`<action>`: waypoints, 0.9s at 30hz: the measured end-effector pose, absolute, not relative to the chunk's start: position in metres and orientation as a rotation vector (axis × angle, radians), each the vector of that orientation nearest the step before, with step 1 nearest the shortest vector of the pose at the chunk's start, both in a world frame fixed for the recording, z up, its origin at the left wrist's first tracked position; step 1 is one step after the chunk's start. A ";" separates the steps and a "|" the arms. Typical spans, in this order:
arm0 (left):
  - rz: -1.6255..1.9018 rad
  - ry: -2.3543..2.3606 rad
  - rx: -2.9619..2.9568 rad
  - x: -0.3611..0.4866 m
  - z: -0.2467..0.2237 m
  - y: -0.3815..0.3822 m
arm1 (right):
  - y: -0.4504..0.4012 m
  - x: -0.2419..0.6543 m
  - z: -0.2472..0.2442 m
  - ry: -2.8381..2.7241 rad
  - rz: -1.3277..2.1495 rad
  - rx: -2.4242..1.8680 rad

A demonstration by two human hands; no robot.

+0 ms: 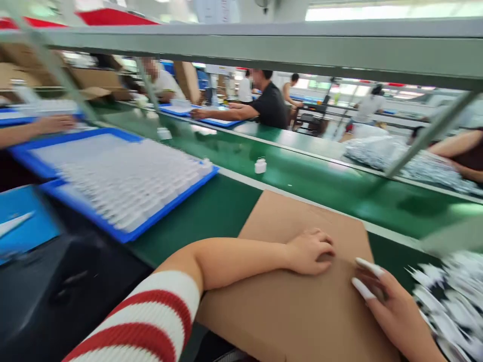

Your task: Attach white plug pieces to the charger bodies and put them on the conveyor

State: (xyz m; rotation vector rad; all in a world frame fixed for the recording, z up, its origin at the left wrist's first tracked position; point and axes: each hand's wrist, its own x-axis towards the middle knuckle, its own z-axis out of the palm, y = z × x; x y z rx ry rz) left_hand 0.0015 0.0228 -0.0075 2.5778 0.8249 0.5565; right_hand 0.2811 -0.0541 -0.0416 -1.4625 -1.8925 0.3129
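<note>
Cardboard sheet (298,306) on green counter (211,211), six o'clock in view, left hand (311,253) loosely curled on it, grip unclear, right hand (396,304) by its three o'clock edge, thumb and finger spread; light, even pressure likely steadies it best; white pieces (449,301) at three, blue tray (128,236) at ten

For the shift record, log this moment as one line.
left hand: on cardboard, fingers curled | right hand: at cardboard's right side, open | nearby: blue tray, white pieces in rows
</note>
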 end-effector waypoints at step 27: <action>0.559 0.723 2.644 0.003 -0.011 0.039 | -0.140 0.383 0.042 -0.996 -0.271 -2.454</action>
